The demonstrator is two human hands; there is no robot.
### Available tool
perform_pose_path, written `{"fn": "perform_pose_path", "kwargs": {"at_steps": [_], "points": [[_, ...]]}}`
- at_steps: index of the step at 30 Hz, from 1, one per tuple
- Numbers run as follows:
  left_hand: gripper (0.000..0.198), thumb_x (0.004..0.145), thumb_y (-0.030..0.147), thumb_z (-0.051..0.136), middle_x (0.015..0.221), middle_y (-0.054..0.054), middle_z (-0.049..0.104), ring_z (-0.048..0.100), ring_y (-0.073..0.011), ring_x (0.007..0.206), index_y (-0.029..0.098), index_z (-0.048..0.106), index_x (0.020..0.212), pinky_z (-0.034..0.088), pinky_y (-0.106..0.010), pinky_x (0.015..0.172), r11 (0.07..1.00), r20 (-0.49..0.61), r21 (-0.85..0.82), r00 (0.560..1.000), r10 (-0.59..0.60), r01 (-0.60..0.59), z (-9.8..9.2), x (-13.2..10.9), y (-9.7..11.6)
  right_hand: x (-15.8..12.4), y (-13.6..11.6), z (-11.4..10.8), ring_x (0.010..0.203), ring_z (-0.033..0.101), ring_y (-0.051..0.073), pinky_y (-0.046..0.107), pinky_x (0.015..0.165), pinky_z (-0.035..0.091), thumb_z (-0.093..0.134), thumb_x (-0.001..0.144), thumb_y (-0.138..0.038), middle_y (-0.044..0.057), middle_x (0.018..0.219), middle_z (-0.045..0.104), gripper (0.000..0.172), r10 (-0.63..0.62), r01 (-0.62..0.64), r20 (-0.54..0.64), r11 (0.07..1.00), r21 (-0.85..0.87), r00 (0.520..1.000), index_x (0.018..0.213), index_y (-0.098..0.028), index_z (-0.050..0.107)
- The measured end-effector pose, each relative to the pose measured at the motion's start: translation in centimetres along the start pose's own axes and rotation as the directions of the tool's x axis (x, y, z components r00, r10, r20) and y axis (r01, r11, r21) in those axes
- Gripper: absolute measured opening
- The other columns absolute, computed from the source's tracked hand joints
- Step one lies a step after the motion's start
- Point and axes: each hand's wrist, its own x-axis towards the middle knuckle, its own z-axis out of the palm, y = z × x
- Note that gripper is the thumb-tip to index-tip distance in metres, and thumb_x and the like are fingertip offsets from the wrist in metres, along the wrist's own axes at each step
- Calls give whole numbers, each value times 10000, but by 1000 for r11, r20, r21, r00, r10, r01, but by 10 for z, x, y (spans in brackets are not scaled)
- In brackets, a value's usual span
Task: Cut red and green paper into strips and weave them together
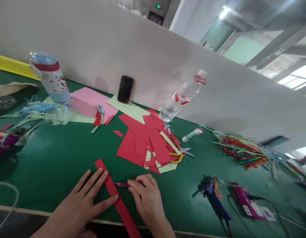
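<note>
A long red paper strip (120, 205) lies slanted at the table's near edge, its lower end running out of the picture. My left hand (85, 195) is spread flat, with fingertips and thumb resting on the strip. Just right of the strip, my right hand (146, 195) pinches a slim purple pen-like tool (122, 185). The tool's pale tip points left at the strip's edge; whether it is a pen or a craft knife I cannot tell. Beyond both hands is a pile of red paper (133, 143) with pale green scraps and yellow-handled scissors (177, 159).
Along the wall stand a tumbler (55, 81), a phone (125, 88) and a water bottle (181, 97). A glue stick (191, 135), a bundle of coloured pipe cleaners (244, 150), a blue glue gun (216, 198) and a purple power strip (249, 202) occupy the right side.
</note>
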Motion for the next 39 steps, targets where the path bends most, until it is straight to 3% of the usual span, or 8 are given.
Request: {"fn": "perform_pose_path", "kwargs": {"at_steps": [8,26,34,39], "points": [[1195,522,360,949,1639,-111,51,21,-424,1483,594,230,1447,2,-739,1130,1000,28,6,999,-22,22,-6,0,5,5,-3,4,827,554,202,334,728,422,610,948,-221,29,881,639,173,-19,19,0,1000,11,1000,1064,-280,723],[1201,506,379,949,1648,-96,53,21,-430,1487,607,233,1444,7,-745,1131,1000,21,-7,1000,-10,10,-1,0,0,12,-4,4,821,569,198,325,740,428,617,933,-188,27,879,637,182,-6,6,-11,1000,-12,1000,1056,-277,718],[1263,529,492,913,1658,-109,116,156,-397,1505,476,142,1529,-16,-654,1191,998,-140,60,990,25,-17,17,-5,-7,5,-2,0,822,566,203,330,728,431,627,932,-202,25,872,637,175,12,-12,2,1000,8,1000,1048,-287,726],[1283,429,548,939,1666,-94,-6,87,-455,1494,510,235,1500,112,-672,1185,999,-192,33,981,-1,7,24,-4,-10,3,-1,1,824,573,200,328,723,428,631,929,-204,23,878,642,179,11,-11,7,1000,3,1000,1057,-288,724]]}}
